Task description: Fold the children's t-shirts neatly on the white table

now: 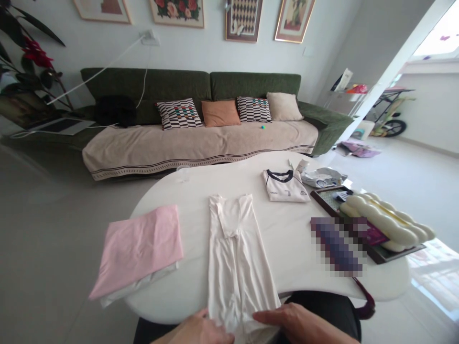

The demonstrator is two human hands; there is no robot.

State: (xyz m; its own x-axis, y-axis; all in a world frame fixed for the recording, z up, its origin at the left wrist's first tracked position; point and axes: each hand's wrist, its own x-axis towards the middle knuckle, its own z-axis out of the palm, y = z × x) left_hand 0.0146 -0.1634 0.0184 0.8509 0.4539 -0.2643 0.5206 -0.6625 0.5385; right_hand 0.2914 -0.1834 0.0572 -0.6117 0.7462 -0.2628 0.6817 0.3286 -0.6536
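Note:
White pants [238, 258] lie lengthwise on the white table, waist end away from me and legs toward me, the near ends over the table's front edge. At the lower left leg is my left hand [201, 328], partly blurred, its fingers closed on the cloth. My right hand [289, 317] grips the other leg near its end, thumb side on top of the fabric. The lowest part of the legs runs out of view. Left of the pants is a flat pink bag [143, 243] with a white layer under it. Beyond to the right sits a folded white shirt [287, 187] with a dark collar.
The white table [193, 184] has a curved edge. On its right are a dark tray [380, 258] with a puffy cream item [387, 220], a blurred-out purple item [337, 246] with a strap, and silver plastic packaging [324, 177]. A green sofa [172, 81] stands behind.

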